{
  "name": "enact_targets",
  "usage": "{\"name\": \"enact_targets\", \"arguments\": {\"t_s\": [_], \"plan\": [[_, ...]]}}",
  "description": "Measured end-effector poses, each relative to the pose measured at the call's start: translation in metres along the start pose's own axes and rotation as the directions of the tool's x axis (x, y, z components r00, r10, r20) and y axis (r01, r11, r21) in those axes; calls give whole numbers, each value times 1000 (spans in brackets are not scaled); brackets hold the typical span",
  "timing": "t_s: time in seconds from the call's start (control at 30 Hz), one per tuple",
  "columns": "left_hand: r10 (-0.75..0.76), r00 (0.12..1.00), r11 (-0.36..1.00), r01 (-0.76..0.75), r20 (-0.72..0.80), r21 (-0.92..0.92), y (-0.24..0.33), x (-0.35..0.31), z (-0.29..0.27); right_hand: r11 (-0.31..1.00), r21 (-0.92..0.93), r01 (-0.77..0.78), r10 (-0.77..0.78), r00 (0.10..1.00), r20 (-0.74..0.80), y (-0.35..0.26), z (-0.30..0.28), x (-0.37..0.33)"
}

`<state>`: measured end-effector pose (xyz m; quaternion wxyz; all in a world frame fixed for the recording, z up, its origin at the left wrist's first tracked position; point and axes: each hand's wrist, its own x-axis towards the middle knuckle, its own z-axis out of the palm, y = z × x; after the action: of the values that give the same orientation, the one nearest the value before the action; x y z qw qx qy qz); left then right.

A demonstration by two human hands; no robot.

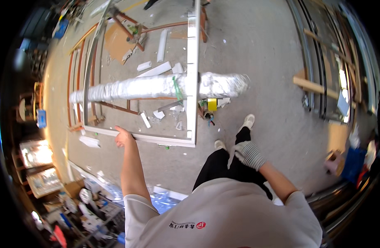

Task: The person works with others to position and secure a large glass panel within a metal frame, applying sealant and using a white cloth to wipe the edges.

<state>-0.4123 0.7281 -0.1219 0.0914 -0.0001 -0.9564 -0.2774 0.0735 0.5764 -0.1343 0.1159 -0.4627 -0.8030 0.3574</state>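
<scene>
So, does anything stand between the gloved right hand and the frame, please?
Nothing visible blocks it. The right hand is by the right thigh, apart from the frame; only the left leg, shoe and floor show between them, lower down. The left hand is on the frame.

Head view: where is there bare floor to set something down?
Widest: grey concrete floor between the long silver-wrapped bundle's right end and the pale wooden plank. Smaller: between the white rectangular metal frame's near bar and the black trousers. Crowded: within the frame's outline, where white oblong pieces lie beside the bundle.
</scene>
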Motion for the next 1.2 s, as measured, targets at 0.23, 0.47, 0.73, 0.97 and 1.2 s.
{"name": "enact_targets", "arguments": {"t_s": [0.23,0.47,0.73,0.97,1.2], "plan": [[864,486,503,-829,131,-244,135,-110,2,962,48,-268,271,959,-80,117,5,-30],[891,-174,56,-873,418,-484,230,-315,41,461,501,-732,797,590,130,290,18,17],[846,-173,15,-938,505,-346,242,-343,45,418,102,-903,858,429,281,437,16,105],[791,-24,256,-895,612,-366,228,-326,34,604,-42,-796,728,530,435,520,92,196],[766,-38,70,-987,641,-143,247,-333,36,773,-98,-627,580,634,512,565,183,265]]}}
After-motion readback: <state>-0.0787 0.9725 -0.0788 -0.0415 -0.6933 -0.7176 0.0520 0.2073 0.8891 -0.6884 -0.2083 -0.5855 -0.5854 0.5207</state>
